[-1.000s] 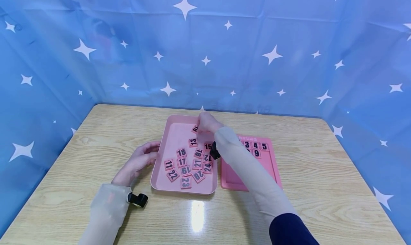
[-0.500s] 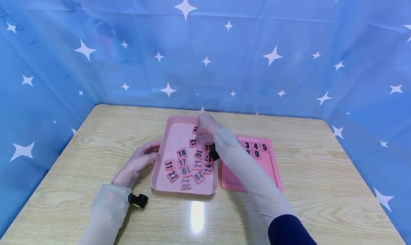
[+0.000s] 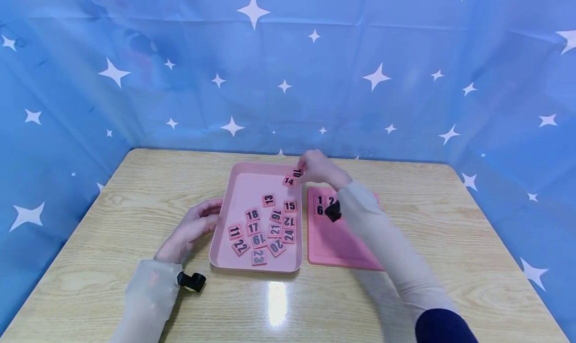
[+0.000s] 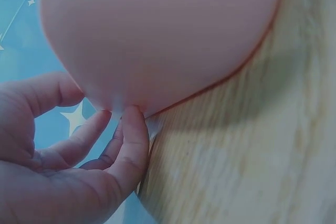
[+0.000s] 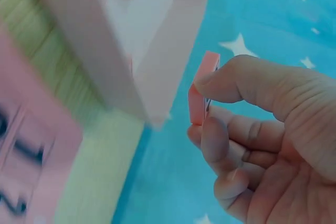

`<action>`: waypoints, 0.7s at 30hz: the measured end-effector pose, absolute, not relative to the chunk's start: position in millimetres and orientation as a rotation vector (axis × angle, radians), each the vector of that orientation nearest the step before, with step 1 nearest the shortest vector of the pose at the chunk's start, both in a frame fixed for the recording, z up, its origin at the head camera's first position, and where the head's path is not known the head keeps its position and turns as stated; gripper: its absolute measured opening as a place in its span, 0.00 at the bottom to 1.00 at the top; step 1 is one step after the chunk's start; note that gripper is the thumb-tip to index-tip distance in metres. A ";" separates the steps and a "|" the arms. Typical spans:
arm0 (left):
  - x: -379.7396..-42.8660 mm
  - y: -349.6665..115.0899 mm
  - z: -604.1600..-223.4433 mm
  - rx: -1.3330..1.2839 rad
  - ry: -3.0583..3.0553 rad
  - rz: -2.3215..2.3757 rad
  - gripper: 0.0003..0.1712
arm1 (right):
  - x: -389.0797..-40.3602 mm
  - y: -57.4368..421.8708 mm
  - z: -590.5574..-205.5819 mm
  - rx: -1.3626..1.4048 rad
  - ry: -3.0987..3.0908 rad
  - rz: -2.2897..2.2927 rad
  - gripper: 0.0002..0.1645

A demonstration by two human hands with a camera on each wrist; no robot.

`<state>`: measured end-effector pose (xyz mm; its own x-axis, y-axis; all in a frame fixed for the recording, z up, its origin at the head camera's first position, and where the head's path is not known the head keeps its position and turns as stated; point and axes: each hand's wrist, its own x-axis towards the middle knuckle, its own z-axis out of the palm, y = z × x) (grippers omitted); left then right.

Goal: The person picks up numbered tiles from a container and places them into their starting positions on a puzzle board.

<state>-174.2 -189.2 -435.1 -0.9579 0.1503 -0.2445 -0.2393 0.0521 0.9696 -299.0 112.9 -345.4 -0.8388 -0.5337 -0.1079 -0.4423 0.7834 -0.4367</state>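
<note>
The pink tray [image 3: 256, 169] holds loose number tiles. My left hand [image 3: 194, 228] rests at its left wall, the fingertips touching the tray's outside [image 4: 173, 40] in the left wrist view. Over the tray's back right corner, my right hand [image 3: 320, 168] pinches a pink number tile [image 5: 197, 98] between thumb and fingers; its printed face reads 10 in the head view. Just below it in that view lies the 14 tile [image 3: 289, 181]. Right of the tray is a darker pink board [image 3: 333, 248], whose upper rows carry tiles including 1 [image 3: 319, 200], 2 and 6.
In the tray are several more tiles, such as 13 [image 3: 268, 200], 15 [image 3: 290, 206] and 23 [image 3: 258, 257]. A wooden table [image 3: 148, 198] bears everything, backed by a blue star-patterned cloth [image 3: 202, 58]. My right forearm [image 3: 387, 238] covers part of the board.
My right hand has moved right from inside the tray to its right edge, carrying the 10 tile. The 14 tile and the board's 1 and 6 now show. The left hand stays put.
</note>
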 end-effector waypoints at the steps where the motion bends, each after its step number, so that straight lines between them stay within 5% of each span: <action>1: -174.2 -189.1 -434.8 -0.087 2.054 1.983 0.34 | -296.7 120.9 -343.4 -0.772 2.757 -0.594 0.09; 9: -174.1 -190.0 -433.5 -0.062 2.068 1.967 0.34 | -272.1 180.6 -338.9 -0.738 2.788 -0.685 0.19; 21: -173.5 -190.6 -434.5 -0.045 2.091 1.938 0.34 | -238.0 255.6 -368.3 -0.808 2.805 -0.648 0.15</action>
